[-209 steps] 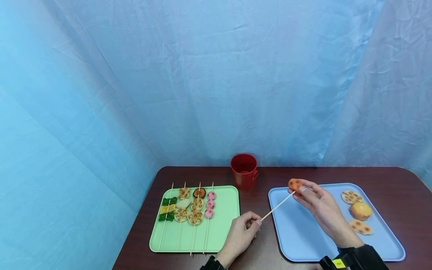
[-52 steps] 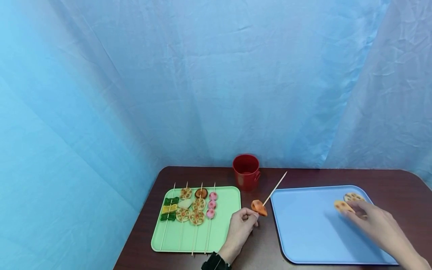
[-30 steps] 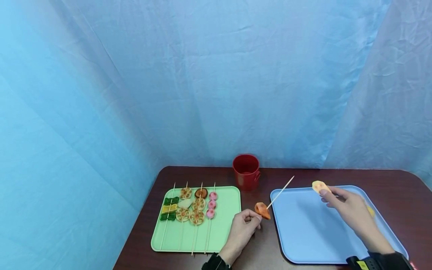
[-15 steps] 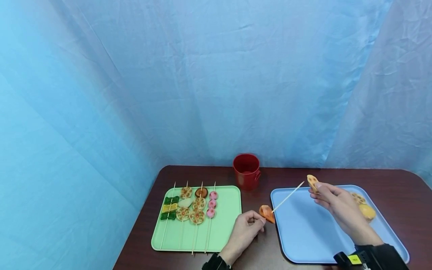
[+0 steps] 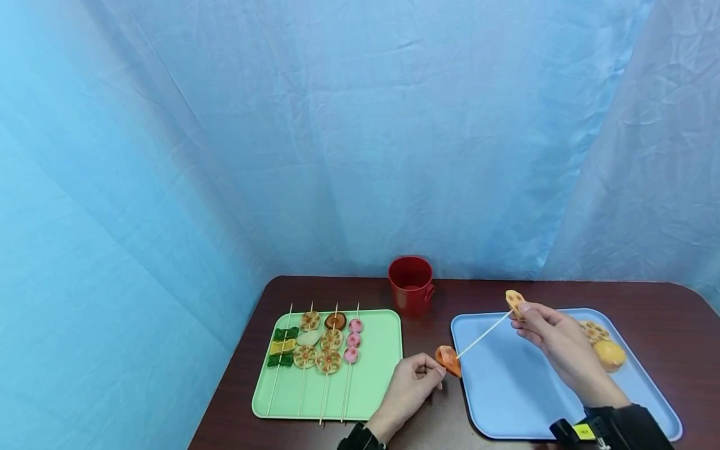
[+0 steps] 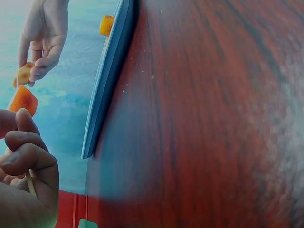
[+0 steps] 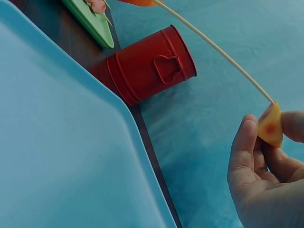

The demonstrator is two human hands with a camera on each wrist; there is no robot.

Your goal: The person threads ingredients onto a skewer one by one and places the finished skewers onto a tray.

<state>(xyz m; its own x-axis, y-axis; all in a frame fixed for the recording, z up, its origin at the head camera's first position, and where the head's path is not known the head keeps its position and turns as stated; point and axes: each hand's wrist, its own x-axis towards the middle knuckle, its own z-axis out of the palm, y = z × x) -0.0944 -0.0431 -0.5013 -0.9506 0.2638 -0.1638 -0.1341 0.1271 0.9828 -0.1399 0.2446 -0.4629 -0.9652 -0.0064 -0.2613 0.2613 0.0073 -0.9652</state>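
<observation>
My left hand grips a wooden skewer just below the folded orange food piece threaded on it. The stick slants up to the right, its lower end showing among the curled fingers in the left wrist view. Above the back of the blue tray, my right hand pinches a thin yellow slice with brown spots between thumb and fingers. In the right wrist view the skewer's tip meets the edge of this slice.
On the blue tray's right lie a lotus root slice and a yellow round piece. Several loaded skewers rest on the green tray at left. A red bucket stands at the back between the trays.
The orange piece has gone onto the skewer. My right hand has picked the spotted slice off the blue tray and brought it left to the tip, while my left hand has shifted slightly right.
</observation>
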